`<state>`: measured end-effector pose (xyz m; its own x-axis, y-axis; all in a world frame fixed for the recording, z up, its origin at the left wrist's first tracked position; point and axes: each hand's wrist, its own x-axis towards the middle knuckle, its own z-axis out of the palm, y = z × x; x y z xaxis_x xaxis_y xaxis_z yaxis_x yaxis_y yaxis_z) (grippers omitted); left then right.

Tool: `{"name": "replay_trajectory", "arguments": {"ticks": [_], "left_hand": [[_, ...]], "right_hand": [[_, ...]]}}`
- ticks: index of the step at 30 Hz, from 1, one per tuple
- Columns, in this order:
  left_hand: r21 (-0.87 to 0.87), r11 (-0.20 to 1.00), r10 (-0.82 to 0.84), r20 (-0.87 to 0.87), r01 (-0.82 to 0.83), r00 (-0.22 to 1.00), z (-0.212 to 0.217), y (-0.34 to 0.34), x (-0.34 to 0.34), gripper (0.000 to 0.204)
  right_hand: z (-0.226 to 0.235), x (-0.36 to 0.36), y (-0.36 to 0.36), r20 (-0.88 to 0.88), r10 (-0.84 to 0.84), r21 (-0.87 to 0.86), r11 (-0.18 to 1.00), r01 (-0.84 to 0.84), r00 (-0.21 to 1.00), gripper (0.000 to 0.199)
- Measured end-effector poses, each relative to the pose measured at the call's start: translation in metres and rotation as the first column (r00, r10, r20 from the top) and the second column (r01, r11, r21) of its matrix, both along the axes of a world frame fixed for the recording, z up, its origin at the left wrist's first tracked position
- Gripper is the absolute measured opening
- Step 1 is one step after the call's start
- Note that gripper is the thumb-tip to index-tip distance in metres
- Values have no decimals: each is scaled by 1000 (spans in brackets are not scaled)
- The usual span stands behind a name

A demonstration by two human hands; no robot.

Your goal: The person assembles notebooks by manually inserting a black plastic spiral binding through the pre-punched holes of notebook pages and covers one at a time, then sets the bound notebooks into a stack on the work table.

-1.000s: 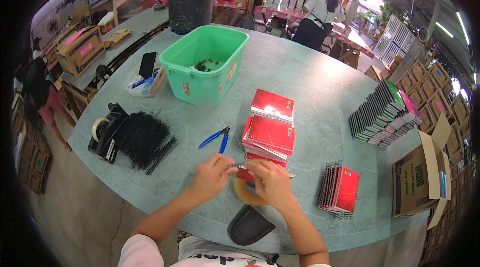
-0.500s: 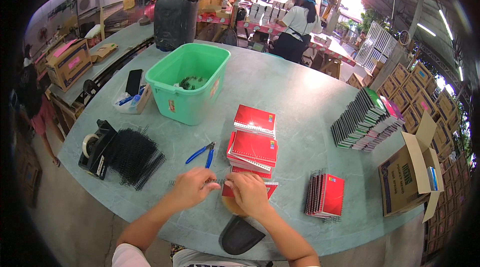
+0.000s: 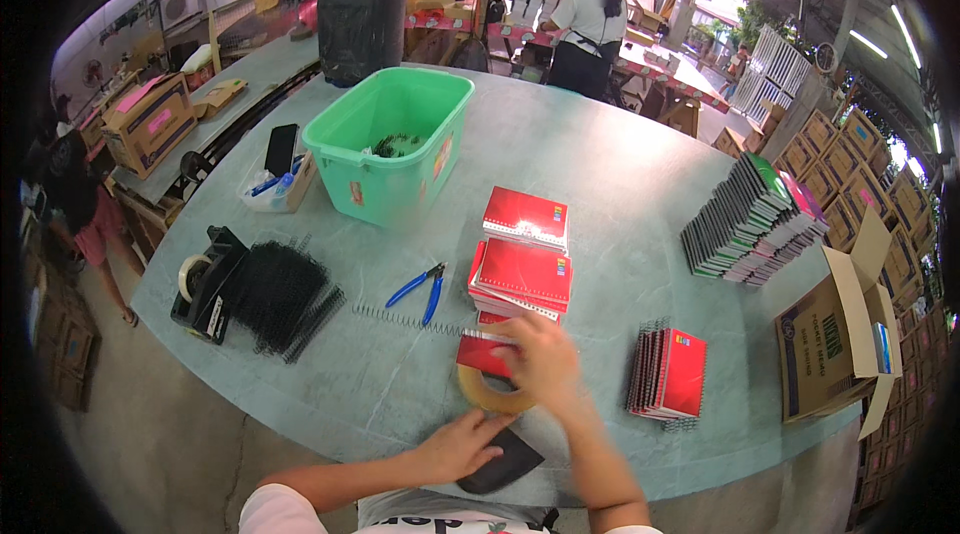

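Note:
A small red notebook [image 3: 476, 358] lies by a tan ring like a tape roll [image 3: 480, 392] near the table's front edge. A black spiral wire coil [image 3: 420, 321] runs leftward from its upper edge. My right hand [image 3: 545, 364] is over the notebook's right side; motion smears its fingers, so I cannot tell whether they grip. My left hand [image 3: 455, 449] reaches in beside the ring, fingers stretched and thumb apart, over a dark pad-like object [image 3: 505, 464]. Blue-handled cutters [image 3: 418, 292] lie beyond the coil. Stacked red notebooks [image 3: 522, 274] stand just ahead.
A black tape dispenser [image 3: 207, 284] and a heap of black coils [image 3: 280, 299] lie left. Behind are a green tub [image 3: 350, 184] and a small tray [image 3: 282, 196]. Bound red notebooks [image 3: 670, 374], a taller notebook stack [image 3: 745, 224] and a carton [image 3: 820, 354] stand right.
My left hand has let go of the coil and moved down toward me, beside the ring. My right hand has shifted right over the notebook. The coil now lies stretched out leftward.

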<state>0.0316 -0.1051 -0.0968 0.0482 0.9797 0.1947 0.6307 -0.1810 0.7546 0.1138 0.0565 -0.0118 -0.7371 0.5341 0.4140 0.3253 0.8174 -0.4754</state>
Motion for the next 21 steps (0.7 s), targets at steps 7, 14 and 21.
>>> {"name": "replay_trajectory", "arguments": {"ticks": [7,14,21], "left_hand": [[323,796,507,105,-512,855,83,18,-81,39],[497,752,507,-17,-433,862,115,31,-78,39],[560,717,505,-9,-414,863,118,43,-81,45]], "right_hand": [[-57,56,34,-411,-185,-816,512,-270,893,19],[-62,54,23,-484,-221,-786,535,-310,847,19],[-59,53,16,-506,-236,-780,534,-324,830,17]]}}
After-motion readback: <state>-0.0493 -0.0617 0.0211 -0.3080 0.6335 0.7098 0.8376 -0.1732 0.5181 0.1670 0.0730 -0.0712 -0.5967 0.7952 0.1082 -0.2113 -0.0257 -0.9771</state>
